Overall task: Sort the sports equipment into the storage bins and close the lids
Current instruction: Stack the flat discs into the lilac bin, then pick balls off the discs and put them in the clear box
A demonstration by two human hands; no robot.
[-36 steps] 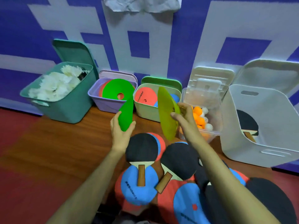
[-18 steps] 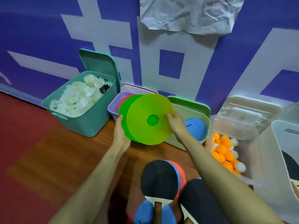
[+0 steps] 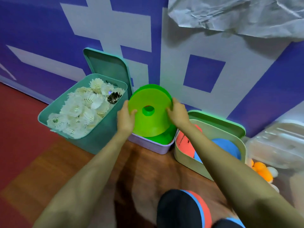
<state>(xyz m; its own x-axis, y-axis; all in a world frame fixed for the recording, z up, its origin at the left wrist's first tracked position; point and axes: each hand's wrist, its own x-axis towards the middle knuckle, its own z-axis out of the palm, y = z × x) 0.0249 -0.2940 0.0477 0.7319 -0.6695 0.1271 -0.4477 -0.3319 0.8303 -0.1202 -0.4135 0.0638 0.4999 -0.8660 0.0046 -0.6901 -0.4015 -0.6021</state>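
Both hands on the lime-green disc cone (image 3: 156,122), frame center: left hand (image 3: 125,119) grips its left edge, right hand (image 3: 178,112) grips its right edge, fingers curled over the rim. The disc is tilted, sitting at the mouth of the lilac bin (image 3: 148,144), on top of darker green discs (image 3: 162,139) in the same bin. Left of it, a teal bin (image 3: 105,134) full of white shuttlecocks (image 3: 79,109), lid (image 3: 107,66) propped open. To the right, a pale green bin (image 3: 185,160) with a red-orange and a blue disc. Orange balls (image 3: 261,170) at the right edge. A paddle (image 3: 181,209) lies on the floor, bottom center.
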